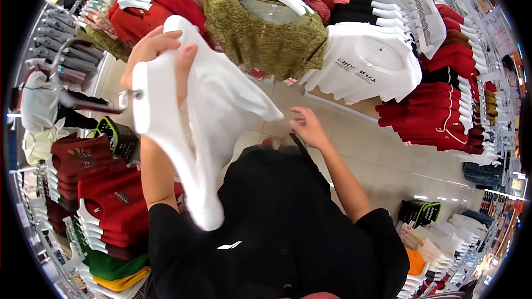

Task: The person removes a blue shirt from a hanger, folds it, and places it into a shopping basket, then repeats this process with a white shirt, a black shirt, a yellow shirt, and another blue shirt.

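My left hand (pixel 151 58), raised on the left, is wrapped around a white clothes hanger (pixel 160 127) with its metal hook pointing left. A white garment (pixel 221 102) hangs from this hanger, partly blurred, and its hem or sleeve reaches toward the middle. Close to that end of the cloth, but apart from it, my right hand (pixel 309 128) is held out with fingers loosely bent and apart, holding nothing. Ahead of both hands hang an olive patterned top (pixel 263 36) and a white printed T-shirt (pixel 363 66) on white hangers.
Dark red tops (pixel 426 116) hang on the right rack, and more red shirts (pixel 119 205) hang at lower left. Black-and-green shopping baskets stand on either side, one left (pixel 119 138) and one right (pixel 422 212). Light floor tiles (pixel 377 160) show between the racks.
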Action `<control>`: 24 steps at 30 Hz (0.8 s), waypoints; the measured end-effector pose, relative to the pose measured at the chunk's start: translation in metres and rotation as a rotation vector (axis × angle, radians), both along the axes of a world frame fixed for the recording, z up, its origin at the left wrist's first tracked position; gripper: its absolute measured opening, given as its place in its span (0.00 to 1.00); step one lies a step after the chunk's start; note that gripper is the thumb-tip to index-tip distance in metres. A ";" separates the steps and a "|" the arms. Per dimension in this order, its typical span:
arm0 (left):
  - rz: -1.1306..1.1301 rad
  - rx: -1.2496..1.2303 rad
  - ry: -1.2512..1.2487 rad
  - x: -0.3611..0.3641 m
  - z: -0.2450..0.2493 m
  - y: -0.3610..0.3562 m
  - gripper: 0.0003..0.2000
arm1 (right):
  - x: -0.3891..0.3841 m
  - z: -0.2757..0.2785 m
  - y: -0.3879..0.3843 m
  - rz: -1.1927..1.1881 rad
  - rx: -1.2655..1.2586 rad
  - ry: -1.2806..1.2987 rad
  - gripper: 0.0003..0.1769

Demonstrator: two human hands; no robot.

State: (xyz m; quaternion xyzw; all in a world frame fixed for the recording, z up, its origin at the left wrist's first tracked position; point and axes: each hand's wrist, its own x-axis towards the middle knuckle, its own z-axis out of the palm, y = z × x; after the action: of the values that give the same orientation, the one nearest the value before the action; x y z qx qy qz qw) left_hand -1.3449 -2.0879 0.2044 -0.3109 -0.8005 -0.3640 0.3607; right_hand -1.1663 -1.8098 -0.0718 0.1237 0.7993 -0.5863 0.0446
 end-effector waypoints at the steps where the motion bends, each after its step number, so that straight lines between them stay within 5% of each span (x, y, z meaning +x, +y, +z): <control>1: -0.002 -0.044 0.162 -0.005 0.000 0.007 0.11 | -0.005 0.033 -0.005 0.036 -0.059 0.013 0.21; 5: -0.089 -0.110 0.192 -0.015 -0.005 0.021 0.15 | -0.009 0.151 -0.025 0.326 -0.530 0.123 0.33; 9: 0.014 -0.262 0.242 -0.015 0.001 0.038 0.20 | -0.009 0.185 -0.042 0.459 -0.588 0.398 0.41; 13: 0.013 -0.267 0.249 -0.014 0.004 0.045 0.12 | -0.006 0.221 -0.045 0.228 -0.078 0.319 0.40; 17: 0.057 -0.304 0.196 -0.008 -0.001 0.050 0.12 | -0.026 0.222 -0.036 -0.060 0.563 0.531 0.20; 24: -0.024 -0.288 0.122 -0.010 -0.003 0.058 0.11 | -0.054 0.225 0.003 -0.272 0.859 0.678 0.15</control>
State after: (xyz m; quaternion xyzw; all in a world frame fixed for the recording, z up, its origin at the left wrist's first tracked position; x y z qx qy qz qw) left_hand -1.3547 -2.0304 0.2012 -0.3905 -0.8171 -0.2303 0.3560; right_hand -1.2199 -1.8070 0.1527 0.0371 0.9128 -0.2154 -0.3451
